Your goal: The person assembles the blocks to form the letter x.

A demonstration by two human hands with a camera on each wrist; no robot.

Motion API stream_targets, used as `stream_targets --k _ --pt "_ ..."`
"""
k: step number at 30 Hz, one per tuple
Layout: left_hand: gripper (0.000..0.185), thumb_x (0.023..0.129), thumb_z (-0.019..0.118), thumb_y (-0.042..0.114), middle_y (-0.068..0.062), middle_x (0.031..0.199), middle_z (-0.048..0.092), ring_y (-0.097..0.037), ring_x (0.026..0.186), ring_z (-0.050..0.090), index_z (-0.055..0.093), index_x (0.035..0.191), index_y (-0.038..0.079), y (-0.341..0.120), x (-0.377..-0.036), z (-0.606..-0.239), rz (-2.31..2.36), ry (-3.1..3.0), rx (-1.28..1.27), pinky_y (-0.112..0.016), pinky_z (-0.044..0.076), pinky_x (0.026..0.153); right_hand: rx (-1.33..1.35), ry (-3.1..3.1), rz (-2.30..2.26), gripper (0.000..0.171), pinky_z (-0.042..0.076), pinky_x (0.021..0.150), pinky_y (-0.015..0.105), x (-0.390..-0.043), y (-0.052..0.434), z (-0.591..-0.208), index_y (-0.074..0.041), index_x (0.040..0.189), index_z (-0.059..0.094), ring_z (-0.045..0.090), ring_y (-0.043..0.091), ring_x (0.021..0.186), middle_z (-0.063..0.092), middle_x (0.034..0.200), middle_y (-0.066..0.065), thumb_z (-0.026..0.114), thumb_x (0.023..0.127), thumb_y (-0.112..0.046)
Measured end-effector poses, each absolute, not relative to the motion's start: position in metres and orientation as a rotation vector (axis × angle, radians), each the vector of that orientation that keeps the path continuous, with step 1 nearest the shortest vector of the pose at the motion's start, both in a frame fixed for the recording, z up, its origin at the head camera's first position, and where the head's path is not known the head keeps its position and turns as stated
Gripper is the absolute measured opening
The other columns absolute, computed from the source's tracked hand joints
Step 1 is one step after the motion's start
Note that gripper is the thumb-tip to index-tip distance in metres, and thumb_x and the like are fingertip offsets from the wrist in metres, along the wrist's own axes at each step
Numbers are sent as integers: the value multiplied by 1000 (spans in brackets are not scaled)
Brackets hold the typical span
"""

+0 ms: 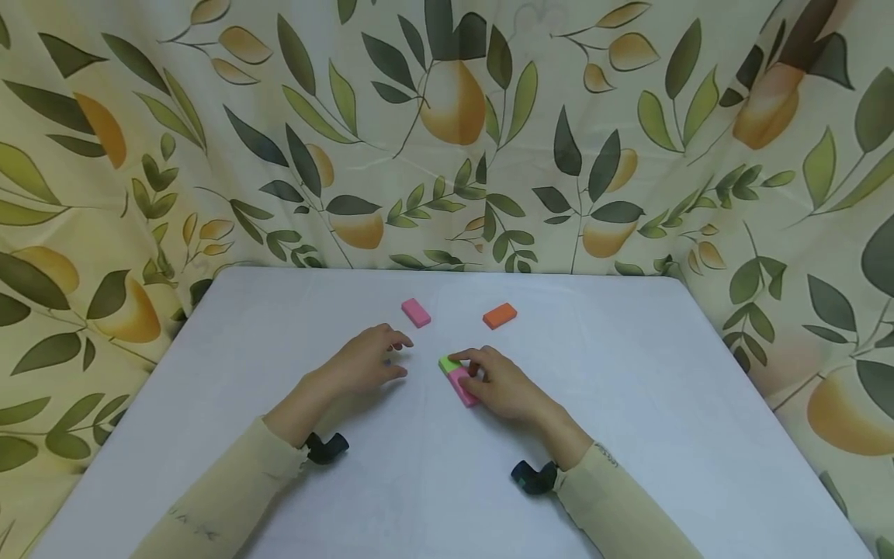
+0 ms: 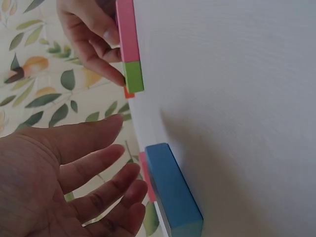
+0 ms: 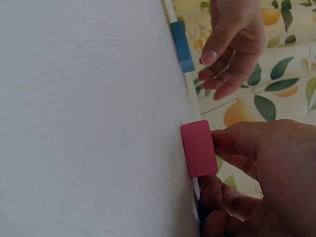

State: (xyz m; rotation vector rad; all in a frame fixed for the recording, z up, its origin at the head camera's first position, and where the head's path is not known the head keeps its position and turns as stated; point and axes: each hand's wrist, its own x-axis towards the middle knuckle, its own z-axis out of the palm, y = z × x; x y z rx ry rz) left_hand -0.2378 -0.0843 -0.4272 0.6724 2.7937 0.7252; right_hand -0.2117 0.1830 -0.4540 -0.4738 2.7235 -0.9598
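Right hand (image 1: 504, 386): centre frame, fingers pinching pink block (image 1: 463, 387), which touches green block (image 1: 449, 362).
Left hand (image 1: 368, 359): left of centre, fingers relaxed, empty, above blue block (image 2: 173, 190).

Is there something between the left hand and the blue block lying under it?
Nothing visible. In the left wrist view the left hand hovers open right beside the blue block, apart from it, with only bare white table around.
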Motion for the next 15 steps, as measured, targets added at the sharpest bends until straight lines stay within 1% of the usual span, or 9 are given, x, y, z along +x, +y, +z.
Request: stream_targets --k 6,11,15 --pt "46 83 75 27 -2 113 61 -19 109 57 62 125 15 -94 -236 -430 666 2821 667 -39 46 96 -489 2722 -973 37 43 82 32 -211 184 -454 -34 131 56 50 14 93 55 103 -7 60 95 -28" --pt "44 84 74 27 -2 113 61 -19 110 57 63 125 13 -101 -235 -433 637 2837 660 -38 46 97 -494 2719 -983 37 43 80 32 -211 184 -453 -34 131 56 51 14 93 55 103 -6 60 95 -28" --pt "44 84 75 27 -2 111 61 -19 107 58 63 124 12 -105 -234 -435 656 2833 649 -38 47 95 -486 2709 -986 37 44 79 31 -211 184 -454 -33 131 56 51 14 93 55 103 -7 59 95 -29"
